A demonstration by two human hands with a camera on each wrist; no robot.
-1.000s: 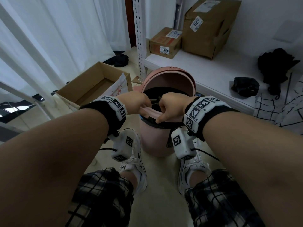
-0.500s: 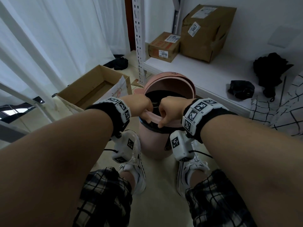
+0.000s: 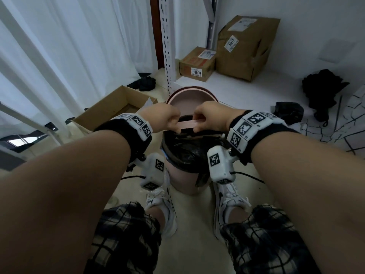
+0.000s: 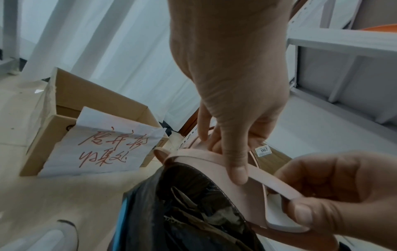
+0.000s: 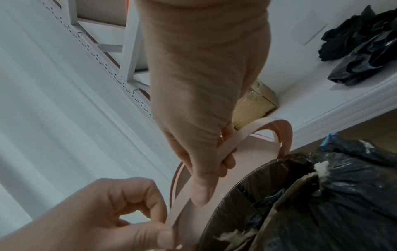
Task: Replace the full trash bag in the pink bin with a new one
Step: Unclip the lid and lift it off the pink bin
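Note:
The pink bin point(image 3: 183, 180) stands on the floor between my shoes, its lid point(image 3: 191, 97) tipped open at the back. A full black trash bag point(image 3: 189, 153) lines it, folded over the rim. Both hands hold the pink bag-clamping ring point(image 3: 187, 124) a little above the bin's mouth. My left hand point(image 3: 166, 117) pinches its left part, my right hand point(image 3: 209, 117) its right part. In the left wrist view the left hand's point(image 4: 232, 135) thumb lies on the ring point(image 4: 268, 185) above the bag point(image 4: 193, 212). The right wrist view shows my right hand point(image 5: 201, 152) curled round the ring point(image 5: 232, 141).
An open cardboard box point(image 3: 110, 109) with a handwritten sheet sits on the floor to the left, by white curtains. Behind the bin a low white shelf point(image 3: 246, 95) carries two sealed cartons point(image 3: 197, 64) and crumpled black plastic point(image 3: 289, 113). A slotted rack post point(image 3: 167, 46) rises beside the lid.
Both hands have lifted the pink ring off the bin's rim and upward. The black bag's top and contents now show below it.

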